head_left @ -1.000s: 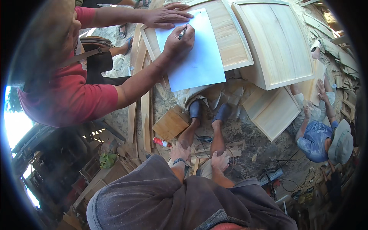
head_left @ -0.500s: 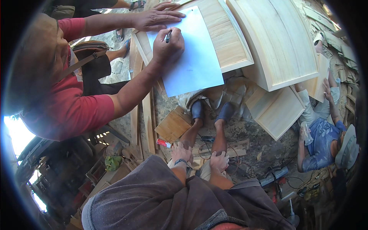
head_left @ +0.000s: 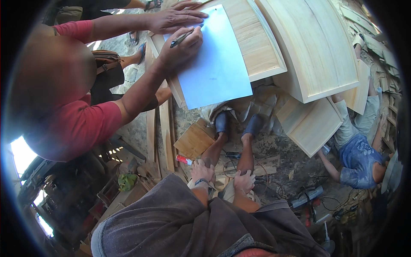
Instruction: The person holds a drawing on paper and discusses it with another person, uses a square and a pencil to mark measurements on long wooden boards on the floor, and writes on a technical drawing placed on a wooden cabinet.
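Spotting pen (head_left: 179, 40) tipped flatter in co-worker's hand (head_left: 182, 52)! Draping left hand (head_left: 203, 171), right hand (head_left: 244, 182) loosely over legs (head_left: 245, 155). Risking skewed strokes from slipping paper (head_left: 219, 70).

Pen tipped over, second co-worker leaning away.
The red-shirted co-worker's writing hand (head_left: 184, 48) has slid toward the left edge of the paper (head_left: 220, 68), and its pen (head_left: 180, 39), steeper before, now slants low toward the upper right. At right, the blue-shirted co-worker's hat (head_left: 390, 173) has moved nearer the picture's rim; one arm (head_left: 329, 166) now stretches toward the wooden panel (head_left: 310, 124), while the other hand has left the board (head_left: 358, 92).
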{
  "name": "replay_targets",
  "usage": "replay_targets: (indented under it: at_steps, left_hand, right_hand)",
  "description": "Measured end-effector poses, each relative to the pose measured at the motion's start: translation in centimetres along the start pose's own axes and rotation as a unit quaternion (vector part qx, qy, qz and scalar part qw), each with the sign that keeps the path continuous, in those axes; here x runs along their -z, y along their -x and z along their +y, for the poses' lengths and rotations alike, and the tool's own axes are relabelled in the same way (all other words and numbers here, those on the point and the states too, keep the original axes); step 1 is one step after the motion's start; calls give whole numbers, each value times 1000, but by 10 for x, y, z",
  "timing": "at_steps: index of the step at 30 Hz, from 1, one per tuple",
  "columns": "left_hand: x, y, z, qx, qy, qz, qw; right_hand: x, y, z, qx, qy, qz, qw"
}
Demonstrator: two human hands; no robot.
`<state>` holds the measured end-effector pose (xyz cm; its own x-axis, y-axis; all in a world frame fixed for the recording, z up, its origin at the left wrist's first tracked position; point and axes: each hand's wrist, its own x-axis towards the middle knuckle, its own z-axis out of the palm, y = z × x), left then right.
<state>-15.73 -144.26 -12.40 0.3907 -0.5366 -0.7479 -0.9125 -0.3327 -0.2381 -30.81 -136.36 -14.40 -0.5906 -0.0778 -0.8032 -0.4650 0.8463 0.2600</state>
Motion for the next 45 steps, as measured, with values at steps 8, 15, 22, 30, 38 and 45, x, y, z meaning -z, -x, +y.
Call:
replay_targets:
  at_steps: [8, 15, 22, 30, 38, 45]
  left_hand:
    - [-3, 3, 2, -4, -4, 1, 1000]
    - [-5, 0, 4, -6, -19, 7, 1000]
    - [-7, -12, 10, 2, -23, -22, 999]
    - [-2, -10, 16, 0, -29, -24, 999]
    - [-17, -11, 2, -16, -17, 15, 1000]
    - [-15, -16, 3, -17, -13, 5, 1000]
  right_hand:
    - [-1, -2, 3, -6, 5, -8, 1000]
    - [-1, -3, 5, -2, 4, -6, 1000]
    - [-3, -6, 10, 7, 8, -2, 1000]
    - [-2, -3, 9, 10, 5, -5, 1000]
    - [-6, -2, 10, 18, 24, 12, 999]
    - [-9, -1, 7, 9, 22, 14, 1000]
